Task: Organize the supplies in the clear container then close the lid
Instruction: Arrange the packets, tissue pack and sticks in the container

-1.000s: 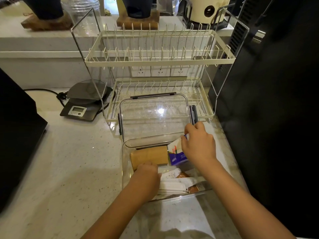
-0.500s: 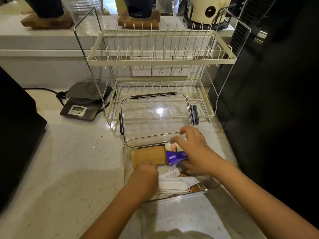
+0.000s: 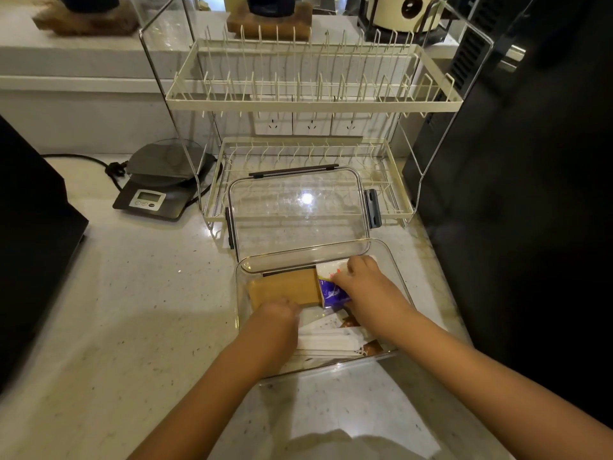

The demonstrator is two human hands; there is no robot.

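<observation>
Head view: the clear container point(image 3: 403, 287) sits on the speckled countertop point(image 3: 132, 310), open, with both hands down inside it. The right hand point(image 3: 363, 287) is closed on a white and purple packet point(image 3: 330, 287) at the far right of the container, pressing it in just beside a tan block point(image 3: 283, 288) that lies along the far wall. The left hand point(image 3: 277, 315) rests at the near edge of that block, knuckles up; its fingers are hidden, so whether it grips anything cannot be told. White paper packets point(image 3: 326, 340) and a few brown sachets point(image 3: 350, 323) lie loose across the near half.

The step in hand looks to be seating the packet against the block. To do it well, the packet should go flat and below the rim, snug to the block, so that nothing sticks up to foul the lid; the left hand is well placed to steady the block against the push. The loose packets nearer the body probably need squaring up next.

The clear lid point(image 3: 298, 210) lies just behind the container, leaning partly into the lower tier of a cream wire dish rack point(image 3: 315, 97), its dark latches point(image 3: 372, 207) flipped outward. A digital kitchen scale point(image 3: 159, 184) stands well to the left, and a black appliance point(image 3: 530, 194) crowds the right side, leaving little elbow room there. The rack's wires could catch a latch as the lid is lifted out
</observation>
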